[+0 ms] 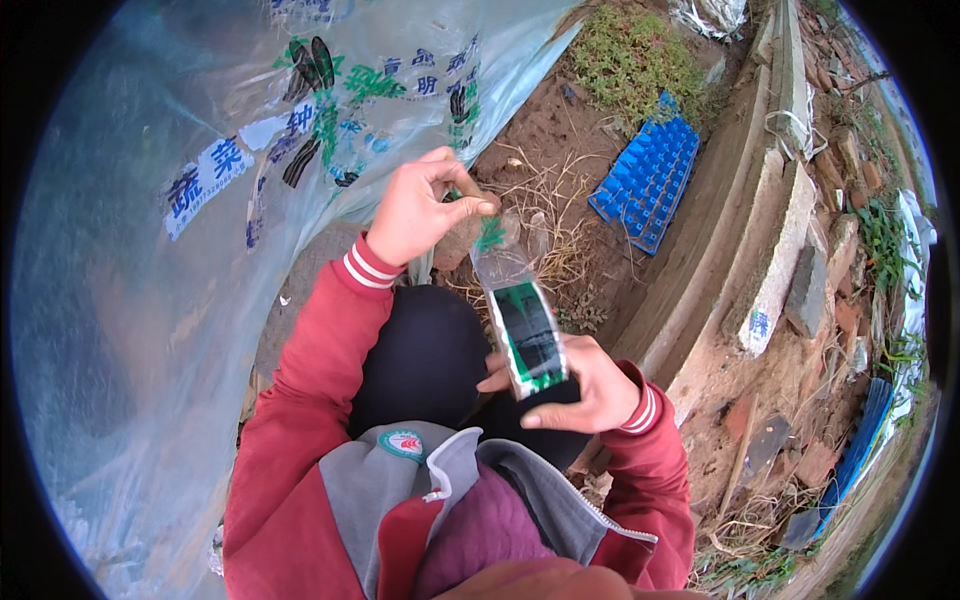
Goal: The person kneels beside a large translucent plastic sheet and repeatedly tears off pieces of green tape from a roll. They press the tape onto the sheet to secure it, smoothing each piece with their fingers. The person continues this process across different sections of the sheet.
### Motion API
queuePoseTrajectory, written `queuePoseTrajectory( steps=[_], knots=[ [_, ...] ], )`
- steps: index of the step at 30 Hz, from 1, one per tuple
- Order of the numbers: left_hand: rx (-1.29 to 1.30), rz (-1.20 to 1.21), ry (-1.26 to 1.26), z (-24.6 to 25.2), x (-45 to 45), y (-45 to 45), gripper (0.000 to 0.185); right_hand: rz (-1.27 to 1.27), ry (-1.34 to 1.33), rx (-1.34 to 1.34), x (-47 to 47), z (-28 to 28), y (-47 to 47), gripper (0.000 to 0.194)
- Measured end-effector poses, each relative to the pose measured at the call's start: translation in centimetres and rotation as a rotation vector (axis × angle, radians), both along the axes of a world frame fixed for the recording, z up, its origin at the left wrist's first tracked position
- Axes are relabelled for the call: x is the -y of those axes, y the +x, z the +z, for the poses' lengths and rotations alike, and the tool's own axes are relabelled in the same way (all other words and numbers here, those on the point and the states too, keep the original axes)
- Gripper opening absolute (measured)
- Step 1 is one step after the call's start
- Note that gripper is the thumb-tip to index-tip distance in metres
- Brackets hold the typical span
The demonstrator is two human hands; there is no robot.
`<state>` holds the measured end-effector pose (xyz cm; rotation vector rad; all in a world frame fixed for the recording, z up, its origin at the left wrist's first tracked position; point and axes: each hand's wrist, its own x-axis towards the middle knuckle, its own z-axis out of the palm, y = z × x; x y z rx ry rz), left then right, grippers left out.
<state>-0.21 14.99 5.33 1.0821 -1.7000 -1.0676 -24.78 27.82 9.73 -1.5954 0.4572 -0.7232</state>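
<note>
My left hand (420, 206) pinches the end of a clear adhesive tape strip (491, 240) with green print between thumb and forefinger. The strip runs down to a roll of packing tape (529, 337), printed green and dark. At the roll's lower end is my right hand (589, 390), its fingers passing behind the roll and its thumb apart below. It is slightly blurred. Beside my left hand hangs a large translucent plastic film sheet (187, 315), with printed tape patches (217, 176) stuck on it.
A blue plastic seedling tray (649, 176) lies on the soil beyond my hands, near a low green plant (637, 56). Long concrete posts (772, 262) run along the right, with broken bricks (847, 315) past them. Dry stalks (555, 247) lie behind the tape.
</note>
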Motion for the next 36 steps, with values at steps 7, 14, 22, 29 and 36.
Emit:
queuePoseTrajectory(
  steps=[7,14,22,29,36],
  knots=[
    [-0.098,-0.139,0.407,-1.3,0.9,0.4,0.017,-0.113,-0.192,0.097,0.6,0.4,2.7,0.029],
    [0.243,0.1,-0.192,2.3,0.5,1.4,0.021,-0.394,0.458,-0.162,-2.2,0.7,0.5,0.016],
    [0.49,0.388,-0.441,8.2,0.1,0.7,0.022,-0.471,0.662,-0.148,-2.7,-1.7,0.5,0.021],
    [0.645,0.306,-0.655,9.0,0.9,1.2,0.025,-0.496,0.699,-0.287,1.5,-7.0,0.4,0.032],
    [0.826,0.372,-0.85,11.3,2.3,1.3,0.03,-0.483,0.677,-0.302,8.7,-11.2,2.7,0.06]
  ],
)
